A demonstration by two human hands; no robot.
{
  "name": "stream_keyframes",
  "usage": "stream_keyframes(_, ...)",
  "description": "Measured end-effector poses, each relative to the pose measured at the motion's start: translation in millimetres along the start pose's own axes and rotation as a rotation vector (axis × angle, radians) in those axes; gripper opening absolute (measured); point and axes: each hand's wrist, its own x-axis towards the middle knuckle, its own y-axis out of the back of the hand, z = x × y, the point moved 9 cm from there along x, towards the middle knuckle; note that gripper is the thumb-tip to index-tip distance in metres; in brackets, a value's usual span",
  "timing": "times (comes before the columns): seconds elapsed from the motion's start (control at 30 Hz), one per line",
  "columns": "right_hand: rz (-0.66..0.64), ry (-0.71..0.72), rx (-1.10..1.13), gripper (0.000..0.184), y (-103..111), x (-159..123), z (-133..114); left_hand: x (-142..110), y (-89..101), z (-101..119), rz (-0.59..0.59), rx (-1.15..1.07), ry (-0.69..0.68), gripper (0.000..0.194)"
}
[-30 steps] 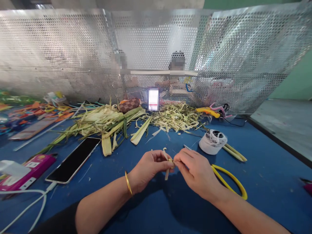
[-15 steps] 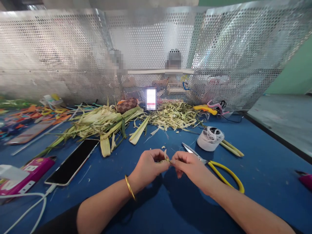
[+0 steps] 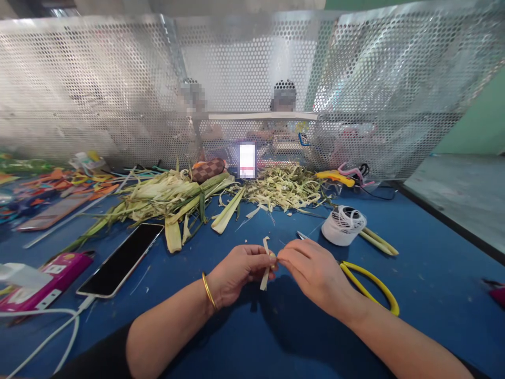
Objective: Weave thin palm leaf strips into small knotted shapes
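My left hand (image 3: 246, 271) is closed in a pinch on a pale strip of dried plant leaf (image 3: 265, 279), whose ends stick out above and below the fingers. My right hand (image 3: 310, 268) is pinched just beside it, fingertips almost meeting the left ones; what it holds, if anything, is too small to make out. Under and behind the right hand lie scissors with yellow handles (image 3: 373, 281), their blades mostly covered. A white spool of thread (image 3: 344, 225) stands beyond them, and thin strands run across the table near the fingers.
Long dried leaves (image 3: 158, 197) and a heap of cut leaf bits (image 3: 284, 187) lie at the back. A phone (image 3: 121, 260), a magenta power strip (image 3: 59, 279) and a white cable are at left. A perforated metal screen (image 3: 244, 63) borders the table; people sit behind it.
My left hand has turned so the leaf strip now shows above and below the fingers. My right hand has rolled over, back upward, covering more of the scissors.
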Motion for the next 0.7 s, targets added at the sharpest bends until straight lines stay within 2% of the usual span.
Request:
stream_keyframes(0.17,0.042,0.057,-0.007,0.025,5.2,-0.3,-2.8,-1.2,-4.9,-7.3,-0.109,-0.140,0.109,0.024)
stream_keyframes(0.3,0.039,0.144,-0.048,0.027,3.7,-3.4,-9.5,-2.2,-5.5,-11.8,-0.117,-0.166,0.157,0.024)
stream_keyframes(0.37,0.025,0.111,-0.025,0.027,2.5,-3.4,-7.2,-1.6,-5.1,-9.6,-0.099,-0.112,0.125,0.023)
stream_keyframes(0.43,0.003,-0.032,0.074,0.025,0.6,-2.1,4.5,-0.6,-3.6,-2.4,-0.058,0.003,0.035,0.022)
stream_keyframes(0.47,-0.023,-0.155,0.168,0.022,-2.9,-2.4,14.6,-0.6,-2.6,2.7,-0.030,0.083,-0.027,0.021)
stream_keyframes(0.53,-0.124,-0.475,0.448,0.017,-20.3,-9.7,37.6,-2.3,-1.8,13.8,0.029,0.285,-0.163,0.020)
stream_keyframes(0.6,-0.244,-0.769,0.772,0.015,-44.2,-23.6,48.8,-5.9,-2.4,23.9,0.086,0.489,-0.294,0.016)
stream_keyframes(0.63,-0.287,-0.867,0.906,0.015,-53.2,-28.8,49.4,-7.8,-2.9,27.8,0.110,0.569,-0.347,0.015)
stream_keyframes(0.7,-0.307,-0.935,1.053,0.018,-58.8,-30.7,49.5,-9.6,-1.8,31.9,0.145,0.635,-0.398,0.013)
